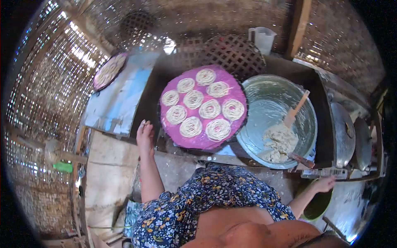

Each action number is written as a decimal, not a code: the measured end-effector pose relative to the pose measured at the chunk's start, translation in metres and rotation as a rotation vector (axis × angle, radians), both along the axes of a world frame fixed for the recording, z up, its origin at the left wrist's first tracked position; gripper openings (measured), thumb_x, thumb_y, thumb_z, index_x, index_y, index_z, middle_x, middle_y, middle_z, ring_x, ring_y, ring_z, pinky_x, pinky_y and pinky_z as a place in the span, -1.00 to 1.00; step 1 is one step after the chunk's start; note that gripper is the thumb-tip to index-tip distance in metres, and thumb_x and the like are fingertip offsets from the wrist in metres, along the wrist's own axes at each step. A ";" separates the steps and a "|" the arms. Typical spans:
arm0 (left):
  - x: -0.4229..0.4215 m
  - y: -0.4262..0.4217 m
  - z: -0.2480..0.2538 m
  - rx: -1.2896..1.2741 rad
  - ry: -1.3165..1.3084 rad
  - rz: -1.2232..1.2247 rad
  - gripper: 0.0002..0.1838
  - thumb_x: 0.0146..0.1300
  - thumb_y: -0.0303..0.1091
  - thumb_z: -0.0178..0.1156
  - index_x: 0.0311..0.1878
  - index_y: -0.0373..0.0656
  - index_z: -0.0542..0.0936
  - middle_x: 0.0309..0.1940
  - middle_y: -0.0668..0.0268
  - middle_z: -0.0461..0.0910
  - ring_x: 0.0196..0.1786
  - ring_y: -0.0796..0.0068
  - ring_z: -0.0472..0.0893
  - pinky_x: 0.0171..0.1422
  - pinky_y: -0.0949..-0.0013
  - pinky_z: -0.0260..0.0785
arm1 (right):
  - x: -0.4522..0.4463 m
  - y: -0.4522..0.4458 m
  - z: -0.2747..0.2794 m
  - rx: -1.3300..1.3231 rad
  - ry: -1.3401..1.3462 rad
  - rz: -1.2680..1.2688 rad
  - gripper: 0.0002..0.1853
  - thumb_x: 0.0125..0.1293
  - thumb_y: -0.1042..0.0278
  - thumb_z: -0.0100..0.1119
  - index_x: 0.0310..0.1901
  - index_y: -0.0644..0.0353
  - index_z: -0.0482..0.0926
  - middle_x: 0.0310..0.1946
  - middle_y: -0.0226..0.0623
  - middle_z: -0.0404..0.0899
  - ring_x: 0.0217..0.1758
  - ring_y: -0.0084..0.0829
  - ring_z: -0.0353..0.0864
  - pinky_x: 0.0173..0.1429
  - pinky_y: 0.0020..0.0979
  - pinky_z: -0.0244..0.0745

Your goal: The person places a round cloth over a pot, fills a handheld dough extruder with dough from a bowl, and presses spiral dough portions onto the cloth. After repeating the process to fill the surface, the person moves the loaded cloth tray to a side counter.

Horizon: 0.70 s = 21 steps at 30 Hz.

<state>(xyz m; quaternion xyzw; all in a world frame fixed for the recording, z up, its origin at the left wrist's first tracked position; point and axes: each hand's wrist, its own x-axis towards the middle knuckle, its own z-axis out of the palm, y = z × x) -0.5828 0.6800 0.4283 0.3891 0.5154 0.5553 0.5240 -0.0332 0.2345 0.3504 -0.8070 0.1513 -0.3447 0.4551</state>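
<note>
My left hand (144, 137) is raised beside the left side of a round pink cloth-covered tray (184, 139), not touching it. Its fingers are curled together, with pale bits at the tips and nothing visible in them. Several coiled rounds of pale noodle-like dough, one being a front coil (190, 127), lie on the tray. To its right stands a large grey basin (256, 124) holding sticky pale dough (280, 142), a wooden spatula (295, 110) and a dark-handled tool (302, 160) at the rim. My right hand (324, 184) is low at the right, above a green bucket; its fingers are unclear.
A second loaded tray (110, 72) rests on a blue-white board (124, 97) at left. Behind are a dark woven tray (233, 53) and a white jug (263, 40). Metal lids (343, 134) stand at right, above the green bucket (317, 206). Woven walls surround the space.
</note>
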 end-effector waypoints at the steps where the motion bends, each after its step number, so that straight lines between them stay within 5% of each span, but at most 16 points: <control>1: 0.003 -0.001 0.003 -0.022 -0.026 0.001 -0.50 0.19 -0.34 0.12 0.20 -0.14 0.28 0.03 0.30 0.46 0.03 0.51 0.46 0.03 0.43 0.25 | -0.009 0.009 0.033 0.076 -0.311 -0.017 -0.73 0.18 0.26 0.10 -0.26 0.34 0.57 -0.27 -0.11 0.58 -0.29 -0.37 0.57 -0.26 -0.44 0.47; 2: 0.002 0.002 0.000 -0.015 -0.046 -0.028 -0.47 0.18 -0.32 0.14 0.21 -0.15 0.26 0.07 0.29 0.43 0.05 0.48 0.44 0.05 0.41 0.24 | -0.026 0.015 0.072 -0.050 -0.420 -0.006 -0.74 0.20 0.31 0.08 -0.18 0.33 0.55 -0.32 -0.15 0.56 -0.33 -0.42 0.53 -0.28 -0.43 0.47; 5: 0.003 0.016 -0.008 -0.041 -0.094 -0.128 -0.44 0.17 -0.31 0.15 0.23 -0.16 0.23 0.10 0.30 0.40 0.08 0.49 0.41 0.06 0.39 0.24 | -0.087 0.078 0.137 0.145 -0.458 0.376 -0.73 0.20 0.35 0.08 -0.10 0.30 0.50 -0.31 -0.21 0.54 -0.37 -0.48 0.48 -0.29 -0.47 0.47; 8: 0.010 0.032 -0.010 -0.088 -0.033 -0.259 -0.36 0.21 -0.35 0.08 0.32 -0.12 0.07 0.26 0.21 0.18 0.23 0.38 0.25 0.18 0.33 0.13 | -0.174 0.165 0.157 0.497 0.133 0.923 -0.67 0.20 0.34 0.10 -0.04 0.34 0.45 -0.25 -0.26 0.50 -0.35 -0.56 0.45 -0.26 -0.54 0.42; 10: 0.022 0.045 0.007 -0.098 0.011 -0.384 -0.34 0.22 -0.49 -0.02 0.34 -0.20 -0.06 0.35 0.01 -0.08 0.34 0.23 0.10 0.32 0.29 0.00 | -0.202 0.215 0.100 0.550 0.594 1.356 -0.59 0.22 0.32 0.09 0.06 0.33 0.36 -0.29 -0.30 0.49 -0.32 -0.55 0.47 -0.21 -0.53 0.43; 16: 0.020 0.064 0.003 -0.077 0.007 -0.544 -0.33 0.20 -0.57 -0.07 0.35 -0.19 -0.11 0.33 -0.03 -0.06 0.33 0.21 0.11 0.31 0.31 0.04 | -0.271 0.257 0.063 0.561 1.046 1.440 -0.66 0.30 0.34 -0.03 0.06 0.29 0.30 -0.20 -0.30 0.49 -0.19 -0.51 0.51 -0.13 -0.48 0.45; 21: 0.010 0.068 -0.013 -0.061 -0.097 -0.563 -0.28 0.16 -0.64 -0.08 0.36 -0.15 -0.14 0.32 -0.03 -0.04 0.29 0.24 0.15 0.28 0.30 0.09 | -0.306 0.278 0.056 0.989 0.942 1.513 -0.57 0.27 0.30 0.02 0.15 0.14 0.24 0.00 -0.42 0.41 -0.01 -0.49 0.44 0.05 -0.34 0.37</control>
